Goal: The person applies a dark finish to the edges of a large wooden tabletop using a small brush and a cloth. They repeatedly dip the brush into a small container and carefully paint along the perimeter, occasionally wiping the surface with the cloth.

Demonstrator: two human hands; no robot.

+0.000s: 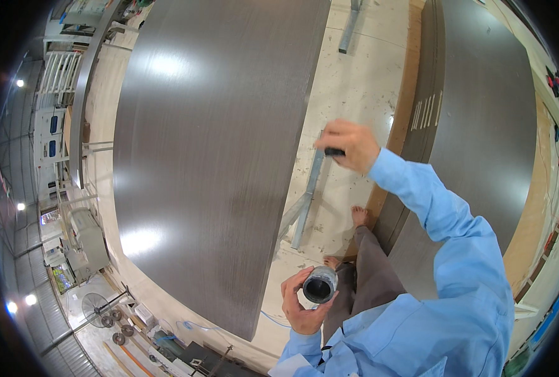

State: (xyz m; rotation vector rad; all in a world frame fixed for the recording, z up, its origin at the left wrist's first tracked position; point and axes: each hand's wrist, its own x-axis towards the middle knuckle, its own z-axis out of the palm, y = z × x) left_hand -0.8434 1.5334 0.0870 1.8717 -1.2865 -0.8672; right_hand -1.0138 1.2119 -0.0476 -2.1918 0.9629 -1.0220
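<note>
My left hand [297, 308] is wrapped round a small grey open-topped can [325, 274], dark inside, held low in front of my body. Raised over the gap between two dark boards, my right hand [357, 146] is closed on a short black object [334, 152]; motion smears it and its kind cannot be made out. To the left of both hands lies a large dark brown wood-grain panel [210, 125], shiny where the lamps reflect. Neither hand touches it.
A metal trestle leg [308, 195] stands beneath the panel's right edge. On my right is a stack of dark panels [480, 113] with pale strips [426, 112] at its side. My bare feet [359, 216] are on the speckled floor. A fan [97, 308] stands at lower left.
</note>
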